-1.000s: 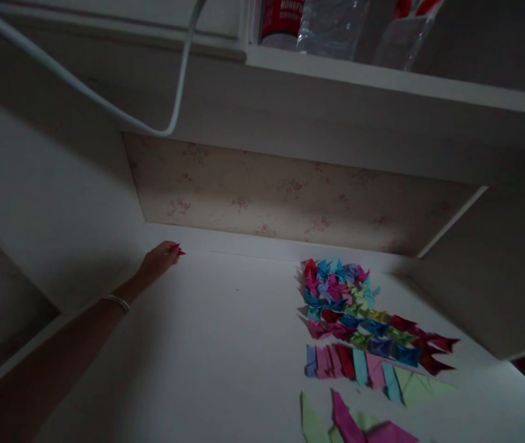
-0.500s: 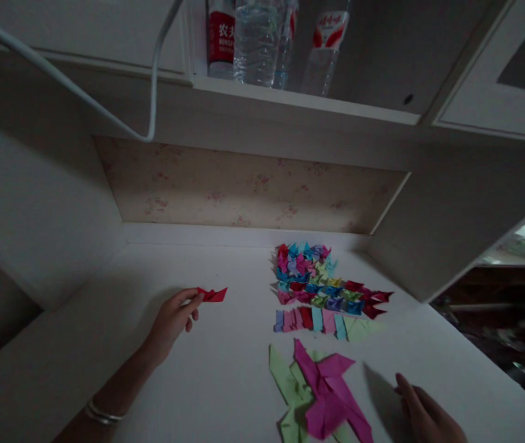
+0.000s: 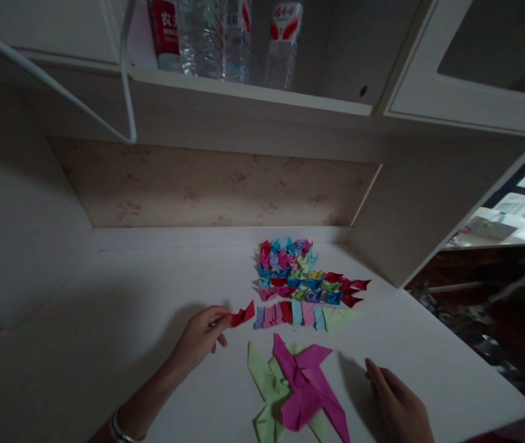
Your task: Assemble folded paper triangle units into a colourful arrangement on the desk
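My left hand (image 3: 207, 332) pinches a small red folded-paper piece (image 3: 242, 315) by its left end, above the white tabletop and just left of a row of flat folded strips (image 3: 285, 314). My right hand (image 3: 398, 400) is at the lower right with its fingers curled together; whatever it may hold is hidden. Between the hands lies a large magenta origami pinwheel (image 3: 306, 381), overlapping light green folded paper (image 3: 266, 381). Behind the strips, many small coloured origami pieces (image 3: 294, 271) stand packed in rows.
A white desk surface (image 3: 151, 289) runs back to a flowered wall panel (image 3: 216, 191). Overhead, a shelf (image 3: 253, 92) bears plastic bottles (image 3: 283, 46). A white cable (image 3: 59, 86) hangs at upper left, and a side panel (image 3: 428, 191) bounds the right.
My left hand has carried the red paper piece rightward, close to the strips. The camera view has shifted right. My right hand stays curled beside the magenta pinwheel.
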Demonstrator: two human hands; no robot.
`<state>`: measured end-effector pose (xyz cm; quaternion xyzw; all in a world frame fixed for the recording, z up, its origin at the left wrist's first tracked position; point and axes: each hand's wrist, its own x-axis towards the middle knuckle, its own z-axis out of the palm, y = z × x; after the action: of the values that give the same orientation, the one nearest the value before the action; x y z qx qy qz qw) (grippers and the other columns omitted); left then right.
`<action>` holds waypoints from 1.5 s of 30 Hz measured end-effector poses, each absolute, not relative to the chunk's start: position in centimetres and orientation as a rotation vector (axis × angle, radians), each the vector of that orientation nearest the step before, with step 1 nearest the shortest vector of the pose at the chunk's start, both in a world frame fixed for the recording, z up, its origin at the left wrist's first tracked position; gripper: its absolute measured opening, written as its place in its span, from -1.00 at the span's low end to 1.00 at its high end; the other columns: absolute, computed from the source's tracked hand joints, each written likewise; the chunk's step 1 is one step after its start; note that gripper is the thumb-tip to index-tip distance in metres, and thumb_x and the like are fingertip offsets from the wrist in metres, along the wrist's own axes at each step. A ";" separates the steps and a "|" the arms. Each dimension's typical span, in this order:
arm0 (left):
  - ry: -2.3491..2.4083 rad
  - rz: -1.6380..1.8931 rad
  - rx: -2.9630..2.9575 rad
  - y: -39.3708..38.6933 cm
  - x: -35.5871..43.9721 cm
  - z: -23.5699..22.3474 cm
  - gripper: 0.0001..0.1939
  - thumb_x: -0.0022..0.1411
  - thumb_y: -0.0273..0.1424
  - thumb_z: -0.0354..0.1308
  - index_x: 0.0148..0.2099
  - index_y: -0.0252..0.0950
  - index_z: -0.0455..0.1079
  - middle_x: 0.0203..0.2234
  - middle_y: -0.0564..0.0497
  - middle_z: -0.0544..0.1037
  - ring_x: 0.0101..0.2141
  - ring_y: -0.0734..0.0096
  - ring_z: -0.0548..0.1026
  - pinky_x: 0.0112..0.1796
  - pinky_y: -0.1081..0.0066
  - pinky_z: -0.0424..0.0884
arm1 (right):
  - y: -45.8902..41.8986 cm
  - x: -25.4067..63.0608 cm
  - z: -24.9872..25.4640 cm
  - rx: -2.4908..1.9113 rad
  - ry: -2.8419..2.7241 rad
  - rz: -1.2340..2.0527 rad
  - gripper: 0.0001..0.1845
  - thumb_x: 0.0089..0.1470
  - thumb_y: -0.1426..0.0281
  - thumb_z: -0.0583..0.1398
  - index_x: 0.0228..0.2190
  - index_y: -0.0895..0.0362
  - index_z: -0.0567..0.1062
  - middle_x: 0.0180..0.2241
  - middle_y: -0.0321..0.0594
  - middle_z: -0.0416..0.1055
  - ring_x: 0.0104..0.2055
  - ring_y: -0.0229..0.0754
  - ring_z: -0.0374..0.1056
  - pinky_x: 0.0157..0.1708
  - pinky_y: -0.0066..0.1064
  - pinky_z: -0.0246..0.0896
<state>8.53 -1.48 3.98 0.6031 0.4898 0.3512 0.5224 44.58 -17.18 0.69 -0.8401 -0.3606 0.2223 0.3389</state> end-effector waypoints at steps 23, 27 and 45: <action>1.083 0.515 2.164 4.1 45.1 6.7 -0.67 0.24 -0.40 0.00 -0.08 -0.43 0.52 -0.14 -0.38 0.55 -0.10 0.05 0.52 -0.18 0.28 0.41 | -14.8 45.0 -0.1 -2.203 -1.104 0.509 -0.43 0.02 -0.12 0.01 -0.56 0.04 0.52 -0.57 -0.25 0.49 -0.51 -0.15 0.35 -0.54 -0.48 0.13; 1.101 0.485 2.187 4.6 46.5 5.8 -0.67 0.24 -0.44 0.01 -0.05 -0.51 0.47 -0.16 -0.42 0.54 -0.09 0.03 0.52 -0.18 0.29 0.41 | -14.6 44.9 0.2 -2.277 -1.080 0.530 -0.42 0.04 -0.12 -0.03 -0.59 0.03 0.48 -0.60 -0.25 0.46 -0.50 -0.12 0.36 -0.53 -0.46 0.12; 1.020 0.557 2.292 3.6 41.4 7.8 -0.72 0.17 -0.37 0.07 -0.22 -0.36 0.57 -0.20 -0.25 0.59 -0.16 0.13 0.53 -0.18 0.32 0.38 | -15.1 45.2 -0.2 -2.233 -1.076 0.625 -0.41 0.04 -0.13 -0.02 -0.53 0.07 0.49 -0.55 -0.25 0.48 -0.47 -0.14 0.36 -0.48 -0.48 0.14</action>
<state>41.43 3.59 7.75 0.8557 0.3807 0.2079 0.2823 45.24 -15.08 -0.19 -0.8364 -0.4030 0.2342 0.2886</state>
